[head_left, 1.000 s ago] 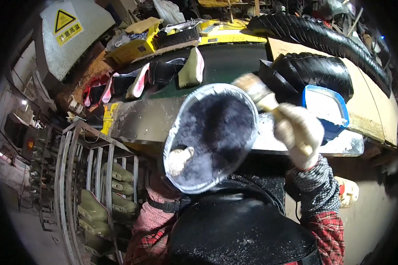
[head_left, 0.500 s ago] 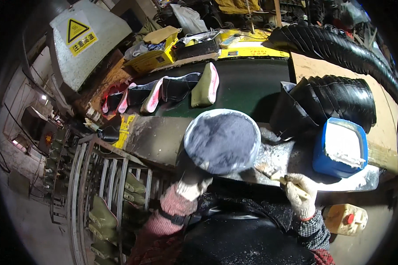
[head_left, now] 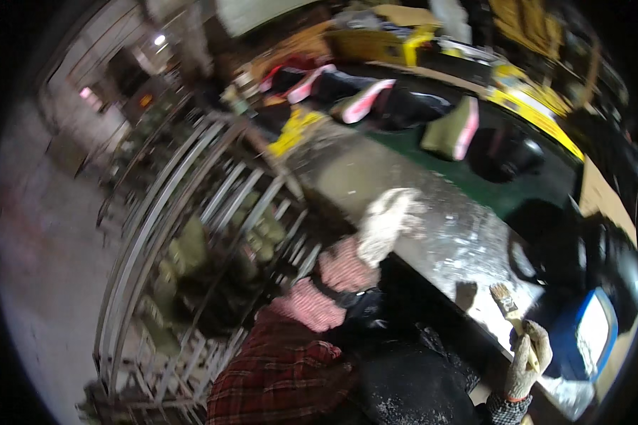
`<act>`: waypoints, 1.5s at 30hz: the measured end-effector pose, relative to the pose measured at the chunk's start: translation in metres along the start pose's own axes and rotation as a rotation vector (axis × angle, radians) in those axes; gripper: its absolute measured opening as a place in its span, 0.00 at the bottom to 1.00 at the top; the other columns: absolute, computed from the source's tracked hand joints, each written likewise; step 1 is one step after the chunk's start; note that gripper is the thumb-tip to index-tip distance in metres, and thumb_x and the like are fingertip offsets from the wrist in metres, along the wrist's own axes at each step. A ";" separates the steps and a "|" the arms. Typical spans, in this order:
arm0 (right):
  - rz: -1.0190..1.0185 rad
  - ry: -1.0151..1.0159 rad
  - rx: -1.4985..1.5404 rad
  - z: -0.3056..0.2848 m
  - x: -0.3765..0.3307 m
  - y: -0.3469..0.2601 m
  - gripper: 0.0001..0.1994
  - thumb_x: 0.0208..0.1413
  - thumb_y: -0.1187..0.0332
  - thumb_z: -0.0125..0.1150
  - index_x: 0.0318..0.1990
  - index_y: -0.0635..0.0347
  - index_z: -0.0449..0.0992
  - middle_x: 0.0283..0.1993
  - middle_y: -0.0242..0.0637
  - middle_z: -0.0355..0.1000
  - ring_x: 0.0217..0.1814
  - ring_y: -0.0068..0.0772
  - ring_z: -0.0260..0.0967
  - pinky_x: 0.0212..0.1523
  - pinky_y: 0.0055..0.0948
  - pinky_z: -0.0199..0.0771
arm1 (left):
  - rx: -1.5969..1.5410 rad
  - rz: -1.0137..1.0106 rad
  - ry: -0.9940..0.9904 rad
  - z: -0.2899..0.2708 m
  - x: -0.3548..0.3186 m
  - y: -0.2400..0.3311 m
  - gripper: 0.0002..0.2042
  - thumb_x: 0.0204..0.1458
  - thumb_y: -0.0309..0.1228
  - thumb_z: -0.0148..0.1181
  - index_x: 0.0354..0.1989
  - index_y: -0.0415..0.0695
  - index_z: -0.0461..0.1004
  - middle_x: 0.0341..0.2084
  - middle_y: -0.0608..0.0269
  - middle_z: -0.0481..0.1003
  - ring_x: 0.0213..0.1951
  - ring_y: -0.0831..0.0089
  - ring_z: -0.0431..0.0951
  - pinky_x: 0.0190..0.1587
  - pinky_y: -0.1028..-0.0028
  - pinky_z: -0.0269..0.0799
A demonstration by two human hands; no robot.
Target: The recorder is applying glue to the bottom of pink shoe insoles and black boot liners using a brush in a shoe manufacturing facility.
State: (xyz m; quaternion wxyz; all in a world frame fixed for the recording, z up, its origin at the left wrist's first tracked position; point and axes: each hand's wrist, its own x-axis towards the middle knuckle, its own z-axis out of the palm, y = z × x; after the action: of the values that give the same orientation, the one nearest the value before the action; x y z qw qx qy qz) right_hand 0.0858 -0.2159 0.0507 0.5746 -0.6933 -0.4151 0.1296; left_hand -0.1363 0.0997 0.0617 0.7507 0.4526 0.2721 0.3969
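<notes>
My left hand point(head_left: 384, 225), in a white work glove, is over the near edge of the worktable point(head_left: 432, 205). Its fingers are blurred but look stretched out, and nothing shows in them. My gloved right hand point(head_left: 529, 358) is closed around the handle of a paintbrush point(head_left: 505, 299); the bristles point away from me over the white-smeared table. Close to that hand stands a blue container point(head_left: 602, 312) with white stuff inside. On the dark green belt point(head_left: 500, 195) lies a dark, rounded piece point(head_left: 507, 152), blurred, beside an olive boot point(head_left: 452, 131) with a pink-edged sole.
More boots point(head_left: 365, 100) lie in a row on the belt. Dark, shiny pieces point(head_left: 602, 258) are stacked at the right. On the left, a metal rack point(head_left: 166, 205) holds several olive boots point(head_left: 188, 244). A yellow box point(head_left: 372, 46) stands behind the belt.
The view has swung left. My left hand has let go of the wide, grey-lined black piece it held, and a dark piece now lies on the belt. My right hand still grips the paintbrush.
</notes>
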 end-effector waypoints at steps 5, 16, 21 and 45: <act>0.051 -0.121 0.157 0.049 0.011 -0.025 0.14 0.62 0.69 0.55 0.51 0.70 0.70 0.34 0.40 0.73 0.28 0.22 0.69 0.27 0.19 0.67 | 0.544 0.727 0.817 -0.166 -0.185 0.068 0.14 0.61 0.31 0.52 0.50 0.33 0.69 0.38 0.51 0.76 0.40 0.59 0.77 0.49 0.60 0.74; -0.003 -0.177 -0.029 0.083 0.005 -0.060 0.15 0.61 0.68 0.57 0.50 0.71 0.71 0.35 0.39 0.74 0.30 0.22 0.70 0.31 0.20 0.69 | 0.370 0.786 1.477 -0.302 -0.300 0.113 0.35 0.52 0.30 0.66 0.66 0.37 0.57 0.60 0.50 0.66 0.57 0.63 0.70 0.59 0.67 0.66; 0.122 -0.130 -0.051 0.062 -0.003 -0.050 0.14 0.61 0.65 0.58 0.46 0.69 0.73 0.28 0.37 0.73 0.25 0.18 0.66 0.25 0.18 0.64 | 0.454 0.740 1.263 -0.307 -0.270 0.116 0.35 0.50 0.27 0.66 0.67 0.38 0.56 0.58 0.49 0.68 0.56 0.63 0.71 0.59 0.66 0.67; 0.080 -0.077 -0.163 0.061 0.019 -0.056 0.13 0.54 0.70 0.64 0.42 0.73 0.75 0.35 0.46 0.78 0.34 0.29 0.75 0.38 0.27 0.76 | 0.164 0.666 0.743 -0.189 -0.238 0.110 0.28 0.57 0.45 0.49 0.61 0.39 0.62 0.52 0.48 0.70 0.49 0.52 0.73 0.52 0.55 0.72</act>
State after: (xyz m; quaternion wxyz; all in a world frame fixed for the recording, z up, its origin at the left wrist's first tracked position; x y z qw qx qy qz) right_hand 0.0334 -0.1601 0.0881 0.4942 -0.7483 -0.4181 0.1449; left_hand -0.4478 0.0173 0.0885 0.3978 0.4006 0.3919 0.7264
